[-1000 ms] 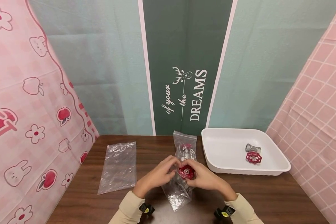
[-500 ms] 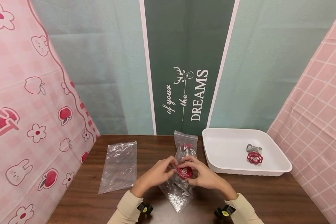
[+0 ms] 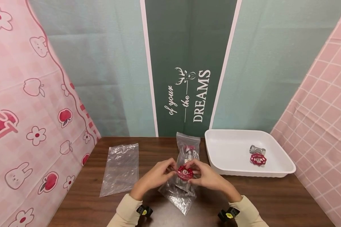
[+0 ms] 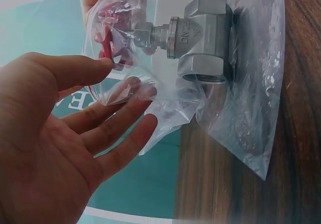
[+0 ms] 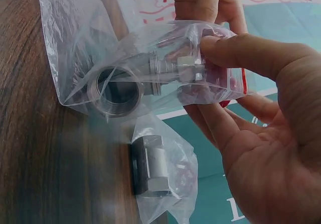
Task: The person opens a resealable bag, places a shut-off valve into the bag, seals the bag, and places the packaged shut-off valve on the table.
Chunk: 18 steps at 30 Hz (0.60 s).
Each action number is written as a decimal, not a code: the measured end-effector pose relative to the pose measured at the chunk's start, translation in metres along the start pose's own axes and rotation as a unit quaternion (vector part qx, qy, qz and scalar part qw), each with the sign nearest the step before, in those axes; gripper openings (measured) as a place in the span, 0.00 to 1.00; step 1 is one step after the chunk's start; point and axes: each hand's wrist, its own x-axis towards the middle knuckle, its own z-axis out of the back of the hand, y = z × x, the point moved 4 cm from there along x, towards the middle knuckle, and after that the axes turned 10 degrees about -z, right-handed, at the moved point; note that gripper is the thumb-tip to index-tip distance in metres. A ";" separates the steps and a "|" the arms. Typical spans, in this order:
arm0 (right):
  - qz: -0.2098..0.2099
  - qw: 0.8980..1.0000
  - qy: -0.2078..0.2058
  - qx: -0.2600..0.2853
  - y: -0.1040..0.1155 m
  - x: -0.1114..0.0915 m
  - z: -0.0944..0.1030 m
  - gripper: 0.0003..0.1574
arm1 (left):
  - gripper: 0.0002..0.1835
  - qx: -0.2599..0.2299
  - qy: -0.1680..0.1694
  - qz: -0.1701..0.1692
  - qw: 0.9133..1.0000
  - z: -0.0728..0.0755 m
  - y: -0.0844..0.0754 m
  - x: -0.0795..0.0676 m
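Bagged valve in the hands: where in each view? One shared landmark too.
Head: bagged valve low, just right of centre.
Left wrist: bagged valve upper centre, red handwheel leftward.
Right wrist: bagged valve upper centre, handwheel rightward.
Shared landmark: wooden table, along the bottom, right side and left side respectively.

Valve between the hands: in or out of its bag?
In: the clear bag surrounds its silver body in both wrist views. Red handwheel's rim: cannot tell.

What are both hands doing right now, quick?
Left hand: closed, pinching the edge of the clear zip bag beside the red handwheel of the valve.
Right hand: closed, gripping that handwheel through the bag.
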 end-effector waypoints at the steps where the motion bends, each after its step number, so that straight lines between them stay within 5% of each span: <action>1: 0.002 1.000 -0.003 -0.007 0.001 0.000 0.001 0.23 | 0.06 0.000 -0.001 0.003 1.000 0.001 0.000 0.000; 8: 0.052 0.994 -0.024 -0.093 0.008 -0.002 0.007 0.07 | 0.03 -0.017 -0.016 0.013 1.000 0.006 0.002 -0.003; 18: 0.086 0.993 -0.014 -0.077 0.011 -0.003 0.008 0.02 | 0.02 -0.025 -0.044 0.004 0.999 0.012 0.001 -0.005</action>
